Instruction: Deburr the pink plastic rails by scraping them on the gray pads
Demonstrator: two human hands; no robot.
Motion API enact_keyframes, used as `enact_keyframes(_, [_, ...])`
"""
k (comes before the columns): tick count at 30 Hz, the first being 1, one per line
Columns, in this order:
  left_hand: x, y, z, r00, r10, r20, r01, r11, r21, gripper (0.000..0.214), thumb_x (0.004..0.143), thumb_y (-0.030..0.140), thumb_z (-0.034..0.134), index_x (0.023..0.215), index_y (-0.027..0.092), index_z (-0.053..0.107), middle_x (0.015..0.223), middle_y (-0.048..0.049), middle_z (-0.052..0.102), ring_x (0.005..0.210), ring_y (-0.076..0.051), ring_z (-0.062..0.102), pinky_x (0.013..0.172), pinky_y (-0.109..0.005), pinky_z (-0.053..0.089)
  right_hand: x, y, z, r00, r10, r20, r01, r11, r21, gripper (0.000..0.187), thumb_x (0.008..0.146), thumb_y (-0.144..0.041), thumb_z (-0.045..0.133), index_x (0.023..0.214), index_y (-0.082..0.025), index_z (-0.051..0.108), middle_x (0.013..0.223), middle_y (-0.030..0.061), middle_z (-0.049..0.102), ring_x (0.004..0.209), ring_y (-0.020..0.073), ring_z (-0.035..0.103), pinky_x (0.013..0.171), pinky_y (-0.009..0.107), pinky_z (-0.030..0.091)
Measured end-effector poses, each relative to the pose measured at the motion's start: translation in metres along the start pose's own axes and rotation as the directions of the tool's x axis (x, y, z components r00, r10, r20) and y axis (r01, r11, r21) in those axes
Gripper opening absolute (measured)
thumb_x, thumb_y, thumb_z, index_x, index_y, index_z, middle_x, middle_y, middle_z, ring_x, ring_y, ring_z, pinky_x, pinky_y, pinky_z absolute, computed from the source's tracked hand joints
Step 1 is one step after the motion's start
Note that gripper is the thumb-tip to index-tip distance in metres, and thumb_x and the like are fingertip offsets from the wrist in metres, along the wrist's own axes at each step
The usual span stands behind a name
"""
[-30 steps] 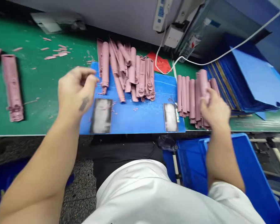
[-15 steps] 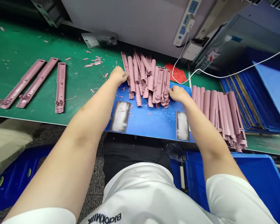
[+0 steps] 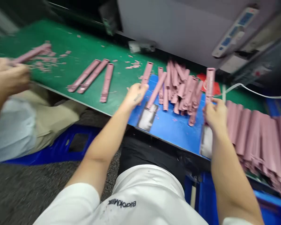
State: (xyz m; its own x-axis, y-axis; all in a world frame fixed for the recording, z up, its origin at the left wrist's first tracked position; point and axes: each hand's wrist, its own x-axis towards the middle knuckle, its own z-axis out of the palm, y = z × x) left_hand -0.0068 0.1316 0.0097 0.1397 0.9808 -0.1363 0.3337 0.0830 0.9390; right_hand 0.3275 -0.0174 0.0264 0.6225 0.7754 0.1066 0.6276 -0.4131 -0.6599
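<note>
My left hand (image 3: 135, 96) is closed around the lower part of a long pink plastic strip (image 3: 147, 71), held at the left edge of a blue board (image 3: 175, 125). In my right hand (image 3: 216, 113) a second pink strip (image 3: 210, 82) stands nearly upright at the board's right side. Between the hands lies a loose pile of pink strips (image 3: 180, 87), with one strip (image 3: 156, 90) slanting apart at its left. The lower ends of both held strips are partly hidden by my fingers, and the view is blurred.
Three pink strips (image 3: 106, 82) lie on the green table (image 3: 84, 47) at left. Further left, a co-worker's hand (image 3: 8, 75) holds a pink strip above pink scraps. A row of pink strips (image 3: 253, 134) lies at right, near a white cable (image 3: 259, 90).
My hands have drawn apart from the pile, each now with a pink strip. The camera has swung left, bringing the co-worker's hand into view.
</note>
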Motion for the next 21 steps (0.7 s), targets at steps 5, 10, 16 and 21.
enact_keyframes(5, [-0.056,-0.002,0.015,0.983,0.13,0.129,-0.053,0.877,-0.478,0.039,0.098,0.042,0.085,0.118,0.022,0.058,0.079,0.0047,0.055,0.061,-0.013,0.047,0.061,-0.025,0.041,-0.059,-0.034,0.011,0.977,0.05,0.205,-0.154,0.836,0.527,0.05,0.071,-0.057,0.09,0.1,-0.03,0.06,0.074,0.0032,0.07,0.046,0.0235,0.061,0.042,0.034,0.045])
enact_keyframes(10, [-0.105,-0.006,0.045,0.936,0.2,0.288,0.082,0.675,-0.734,0.064,0.11,0.077,0.063,0.137,0.019,0.062,0.077,0.0056,0.045,0.054,-0.011,0.037,0.05,-0.024,0.03,-0.114,-0.064,0.04,0.957,-0.002,0.291,-0.2,0.721,0.663,0.051,0.08,-0.067,0.084,0.109,-0.027,0.07,0.061,-0.0028,0.06,0.041,0.0207,0.051,0.034,0.028,0.037])
enact_keyframes(16, [-0.127,-0.017,0.064,0.967,0.194,0.165,0.004,0.636,-0.771,0.054,0.103,0.07,0.079,0.11,0.018,0.068,0.099,-0.0064,0.07,0.085,-0.018,0.067,0.076,-0.029,0.056,-0.134,-0.074,0.061,0.969,-0.075,0.236,-0.146,0.595,0.79,0.054,0.093,-0.067,0.074,0.118,-0.02,0.07,0.073,-0.0013,0.065,0.05,0.0173,0.055,0.04,0.027,0.044])
enact_keyframes(21, [-0.142,-0.015,0.08,0.965,0.192,0.176,0.011,0.645,-0.764,0.054,0.107,0.07,0.076,0.115,0.017,0.072,0.12,-0.0144,0.078,0.101,-0.026,0.076,0.094,-0.041,0.065,-0.142,-0.065,0.072,0.965,-0.234,0.12,0.041,0.585,0.81,0.056,0.105,-0.074,0.071,0.123,-0.021,0.072,0.075,-0.0013,0.067,0.056,0.0169,0.059,0.051,0.029,0.052])
